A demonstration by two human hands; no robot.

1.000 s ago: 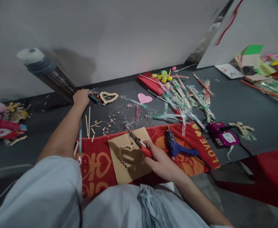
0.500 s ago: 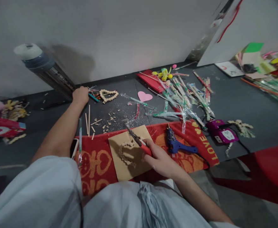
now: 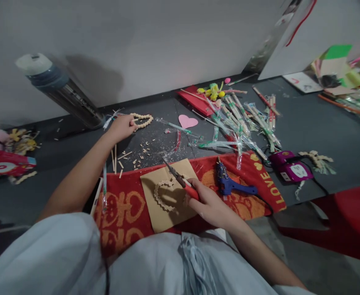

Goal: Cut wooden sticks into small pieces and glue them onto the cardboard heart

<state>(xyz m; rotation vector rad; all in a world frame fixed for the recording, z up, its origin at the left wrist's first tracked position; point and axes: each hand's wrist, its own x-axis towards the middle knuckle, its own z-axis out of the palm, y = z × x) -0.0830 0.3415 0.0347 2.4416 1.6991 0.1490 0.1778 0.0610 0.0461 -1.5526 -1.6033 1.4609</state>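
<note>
My right hand (image 3: 209, 205) is wrapped round red-handled long-nose pliers (image 3: 180, 179), their tips pointing up and left. Beneath them, a tan card (image 3: 155, 219) lies on a red towel (image 3: 123, 180), bearing a heart outline (image 3: 159, 198) of small pale pieces. My left hand (image 3: 121, 128) reaches to the back of the table, fingers pinched at the left side of another heart-shaped ring (image 3: 147, 123) of pale wooden bits. What sits between those fingertips, if anything, is too small to make out. Short cut stick pieces (image 3: 143, 152) and thin sticks (image 3: 114, 159) lie in front of this hand.
A tall dark bottle (image 3: 66, 96) stands at the back left. On the towel's right rests a blue glue gun (image 3: 233, 186), beside a purple power block (image 3: 290, 168). Wrapped sticks (image 3: 238, 119), a pink paper heart (image 3: 187, 121) and a red packet (image 3: 195, 100) lie behind.
My left hand has moved right, from beside the bottle to the heart-shaped ring, partly covering its left side. My right hand keeps the pliers over the card, almost unmoved.
</note>
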